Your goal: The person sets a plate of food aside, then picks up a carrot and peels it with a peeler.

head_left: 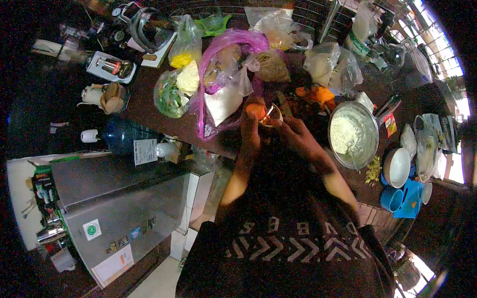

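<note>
An orange piece [256, 111], which looks like a carrot, is held in my left hand [251, 126] near the table's front edge. My right hand [293, 130] is closed around a small tool [271, 115] with a pale rim, close against the orange piece. Bright orange pieces [320, 94] lie on the dark table just beyond my right hand. To the right stands a metal bowl [370, 131] with a pale, floury mixture [345, 134] in it. A white bag [223, 103] lies left of my hands, beside a purple plastic bag [202, 94].
Clear bags [333, 67] line the back of the table. Green leaves in a bag [171, 94] lie at the left. A white bowl [397, 168], a blue cup [391, 198] and a blue board [411, 201] are at the right. A grey refrigerator [124, 198] stands lower left.
</note>
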Available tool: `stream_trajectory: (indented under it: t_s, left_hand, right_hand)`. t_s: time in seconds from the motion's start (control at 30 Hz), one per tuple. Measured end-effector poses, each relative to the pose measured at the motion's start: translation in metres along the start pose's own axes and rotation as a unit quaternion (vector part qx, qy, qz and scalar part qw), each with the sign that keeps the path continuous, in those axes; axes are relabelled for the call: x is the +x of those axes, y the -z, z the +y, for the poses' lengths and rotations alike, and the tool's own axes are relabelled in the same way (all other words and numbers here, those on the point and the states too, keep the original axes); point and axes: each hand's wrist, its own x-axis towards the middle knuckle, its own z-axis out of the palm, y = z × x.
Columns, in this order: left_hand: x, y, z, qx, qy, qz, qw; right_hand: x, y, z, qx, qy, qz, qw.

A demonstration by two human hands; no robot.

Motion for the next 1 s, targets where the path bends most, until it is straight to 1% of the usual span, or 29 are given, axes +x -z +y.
stream_trajectory:
  t_s: [0.03, 0.1, 0.13, 0.17, 0.2, 0.23, 0.3, 0.33, 0.37, 0.43, 0.47, 0.5, 0.53, 0.57, 0.6, 0.67, 0.7, 0.73, 0.77, 0.8, 0.83, 0.87, 0.9, 0.93, 1.0]
  left_hand:
    - [0.0, -0.001, 0.002, 0.0, 0.0, -0.001, 1.0]
    - [0.002, -0.004, 0.008, 0.099, -0.088, 0.006, 0.991]
    - [0.006, -0.004, 0.012, 0.099, -0.089, 0.006, 0.991]
    - [0.012, -0.003, 0.016, 0.091, -0.126, -0.036, 0.987]
    - [0.013, -0.003, 0.014, 0.087, -0.144, -0.058, 0.984]
    - [0.013, -0.004, 0.012, 0.082, -0.161, -0.08, 0.98]
    - [0.009, -0.004, -0.007, 0.097, -0.155, -0.019, 0.983]
    - [0.011, -0.001, -0.009, 0.097, -0.155, -0.022, 0.983]
    - [0.012, 0.003, -0.011, 0.044, -0.123, 0.003, 0.991]
    - [0.018, 0.01, -0.004, -0.062, -0.059, 0.054, 0.995]
    - [0.02, 0.012, 0.004, -0.063, -0.058, 0.057, 0.995]
    - [0.025, 0.007, 0.03, -0.109, -0.087, 0.033, 0.99]
    - [0.025, 0.003, 0.047, -0.154, -0.113, 0.009, 0.982]
    - [0.022, 0.001, 0.05, -0.142, -0.075, 0.041, 0.986]
    - [0.022, 0.0, 0.051, -0.142, -0.079, 0.042, 0.986]
    - [0.022, -0.003, 0.05, -0.117, -0.059, 0.136, 0.982]
    - [0.02, 0.001, 0.049, -0.119, -0.058, 0.135, 0.982]
    - [0.019, 0.011, 0.049, -0.079, -0.057, 0.081, 0.992]
    - [0.017, 0.018, 0.045, -0.038, -0.056, 0.028, 0.997]
    - [0.015, 0.025, 0.032, -0.038, -0.056, 0.029, 0.997]
    - [0.014, 0.034, 0.013, 0.002, -0.026, 0.076, 0.997]
    - [0.013, 0.038, 0.003, 0.041, 0.005, 0.122, 0.992]
    - [0.011, 0.029, 0.021, 0.041, 0.005, 0.124, 0.991]
    - [0.008, 0.011, 0.058, 0.096, 0.042, 0.117, 0.988]
    - [0.009, 0.003, 0.07, 0.149, 0.08, 0.111, 0.979]
  right_hand:
    - [-0.002, 0.0, -0.002, 0.001, -0.004, 0.004, 1.0]
    - [-0.005, 0.0, -0.01, 0.016, -0.006, -0.019, 1.0]
    - [-0.007, -0.002, -0.015, 0.021, -0.006, -0.026, 0.999]
    - [-0.01, -0.005, -0.018, 0.055, -0.043, -0.007, 0.998]
    - [-0.013, -0.006, -0.019, 0.088, -0.081, 0.013, 0.993]
    - [-0.013, -0.005, -0.018, 0.089, -0.082, 0.015, 0.993]
    - [-0.011, 0.001, -0.009, 0.033, -0.059, 0.035, 0.997]
    - [-0.01, 0.004, 0.0, 0.015, -0.052, 0.042, 0.998]
    - [-0.005, 0.009, 0.029, -0.02, -0.048, 0.006, 0.999]
    - [-0.002, 0.01, 0.055, -0.056, -0.044, -0.03, 0.997]
    - [-0.005, 0.009, 0.067, -0.051, -0.078, -0.044, 0.995]
    - [-0.008, 0.007, 0.073, -0.047, -0.114, -0.06, 0.991]
    - [-0.013, 0.004, 0.062, -0.047, -0.117, -0.064, 0.99]
    - [-0.014, 0.0, 0.039, -0.062, -0.096, -0.04, 0.993]
    - [-0.012, 0.0, 0.03, -0.07, -0.083, -0.028, 0.994]
    - [-0.009, 0.005, 0.02, -0.075, -0.061, -0.018, 0.995]
    - [-0.009, 0.008, 0.02, -0.075, -0.058, -0.018, 0.995]
    - [-0.01, 0.009, 0.019, -0.074, -0.055, -0.018, 0.996]
    - [-0.01, 0.009, 0.024, -0.03, -0.053, -0.012, 0.998]
    - [-0.01, 0.009, 0.029, -0.008, -0.052, -0.01, 0.999]
    - [-0.009, 0.008, 0.033, 0.014, -0.051, -0.008, 0.999]
    - [-0.008, 0.007, 0.037, -0.009, -0.07, 0.014, 0.997]
    - [-0.007, 0.009, 0.037, -0.022, -0.079, 0.025, 0.996]
    - [-0.006, 0.01, 0.038, -0.034, -0.089, 0.035, 0.995]
    - [-0.003, 0.016, 0.031, -0.05, -0.075, -0.019, 0.996]
